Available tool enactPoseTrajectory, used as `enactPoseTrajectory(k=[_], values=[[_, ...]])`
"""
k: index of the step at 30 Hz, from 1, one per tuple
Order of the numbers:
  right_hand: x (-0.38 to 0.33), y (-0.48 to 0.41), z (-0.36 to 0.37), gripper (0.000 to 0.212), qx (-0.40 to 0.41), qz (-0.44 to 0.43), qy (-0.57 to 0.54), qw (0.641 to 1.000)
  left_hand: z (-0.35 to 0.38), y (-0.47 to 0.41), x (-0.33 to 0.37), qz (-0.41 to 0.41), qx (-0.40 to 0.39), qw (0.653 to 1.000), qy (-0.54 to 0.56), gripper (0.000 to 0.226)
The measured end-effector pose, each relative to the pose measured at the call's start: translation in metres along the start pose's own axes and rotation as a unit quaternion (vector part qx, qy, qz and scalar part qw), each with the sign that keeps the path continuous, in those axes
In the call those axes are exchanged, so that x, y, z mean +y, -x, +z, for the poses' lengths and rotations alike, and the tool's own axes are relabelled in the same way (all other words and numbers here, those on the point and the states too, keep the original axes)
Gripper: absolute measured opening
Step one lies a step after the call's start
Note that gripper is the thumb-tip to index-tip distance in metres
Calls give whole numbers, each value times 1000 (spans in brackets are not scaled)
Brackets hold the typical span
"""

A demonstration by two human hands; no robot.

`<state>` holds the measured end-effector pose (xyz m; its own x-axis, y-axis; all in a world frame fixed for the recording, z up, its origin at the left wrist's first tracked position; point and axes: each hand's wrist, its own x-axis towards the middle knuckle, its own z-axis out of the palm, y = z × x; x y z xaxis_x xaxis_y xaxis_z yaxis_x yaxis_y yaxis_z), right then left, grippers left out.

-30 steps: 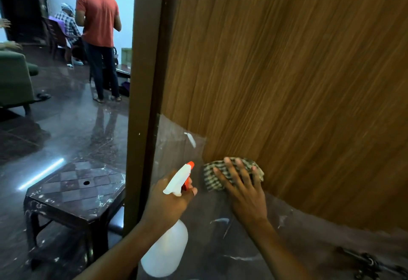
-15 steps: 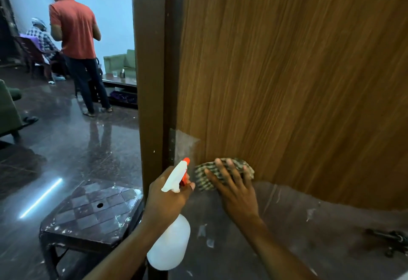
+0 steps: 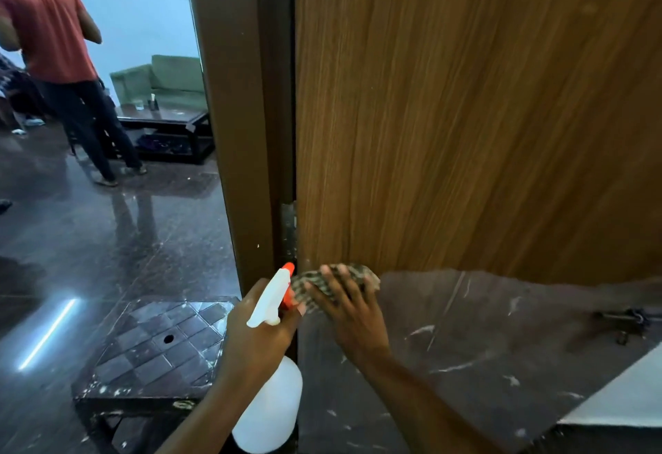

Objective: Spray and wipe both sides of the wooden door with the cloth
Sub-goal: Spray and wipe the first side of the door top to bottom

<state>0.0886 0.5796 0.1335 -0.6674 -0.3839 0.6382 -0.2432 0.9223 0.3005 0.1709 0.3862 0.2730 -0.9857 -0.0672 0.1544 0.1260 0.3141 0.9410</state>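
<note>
Low down: right hand (image 3: 353, 314) fingers flat, pressing cloth (image 3: 365, 276) against door (image 3: 465, 113); left hand (image 3: 256, 332) grips unlabelled spray bottle (image 3: 270, 414).

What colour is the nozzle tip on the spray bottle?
Orange-red, on a white spray bottle held in the left hand; the head view shows it.

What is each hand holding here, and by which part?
The left hand grips the spray bottle at its neck, just under the white trigger head. The right hand presses the checked cloth flat against the wooden door, fingers spread over it.
</note>
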Motion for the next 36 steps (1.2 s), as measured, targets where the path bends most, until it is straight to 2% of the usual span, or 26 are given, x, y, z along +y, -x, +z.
enactPoseTrajectory(k=[1, 3, 5, 7, 8, 11, 13, 15, 17, 20, 21, 22, 24, 26, 28, 31, 32, 36], values=[[11, 15, 2, 98, 4, 35, -6, 999, -2, 1, -2, -3, -2, 1000, 0, 30], [23, 23, -3, 92, 30, 123, -28, 992, -5, 3, -3, -6, -10, 1000, 0, 30], [11, -4, -12, 81, 56, 231, -64, 969, -4, 0, -9, -10, -14, 1000, -1, 29], [-16, -37, -17, 82, 78, 280, -94, 952, -2, -2, -7, -11, -21, 1000, -11, 29], [-28, -45, -15, 81, 86, 261, -96, 957, 1, -4, -6, 0, -26, 999, -19, 31], [-45, -29, 5, 81, 65, 129, -72, 987, 7, -3, -1, -4, -42, 998, -41, 30], [-41, 2, 20, 81, 41, 113, -68, 990, 14, -5, -1, -14, -49, 997, -51, 39], [-32, 30, 28, 81, 17, 143, -66, 987, 20, -6, -7, 1, -79, 993, -88, 54], [-21, 42, 30, 80, 30, 199, -72, 977, 23, -2, -12, 10, -74, 995, -65, 42], [-24, 8, 11, 70, 102, 362, -139, 916, 26, 2, -16, 33, -65, 996, -50, 38], [-29, -10, 5, 66, 127, 390, -150, 900, 27, 3, -17, 33, -58, 996, -52, 36], [-35, -25, 0, 64, 144, 374, -152, 903, 29, 4, -15, 29, -51, 997, -46, 32], [-44, -34, 2, 59, 139, 241, -134, 951, 34, 4, -13, 16, -42, 999, -29, 28], [-42, -19, 13, 54, 112, 106, -122, 980, 39, 4, -11, 0, -36, 999, -21, 42], [-26, 15, 27, 61, 78, 45, -95, 991, 43, 5, -7, -5, -40, 999, -28, 55], [7, 75, 42, 102, 0, 108, -61, 992, 47, 6, -7, 33, -66, 997, -22, 47], [20, 89, 41, 106, -2, 150, -56, 987, 49, 7, -7, 40, -74, 996, -27, 44], [42, 62, 15, 88, 71, 302, -97, 946, 66, 9, -9, 33, -70, 996, -33, 42]])
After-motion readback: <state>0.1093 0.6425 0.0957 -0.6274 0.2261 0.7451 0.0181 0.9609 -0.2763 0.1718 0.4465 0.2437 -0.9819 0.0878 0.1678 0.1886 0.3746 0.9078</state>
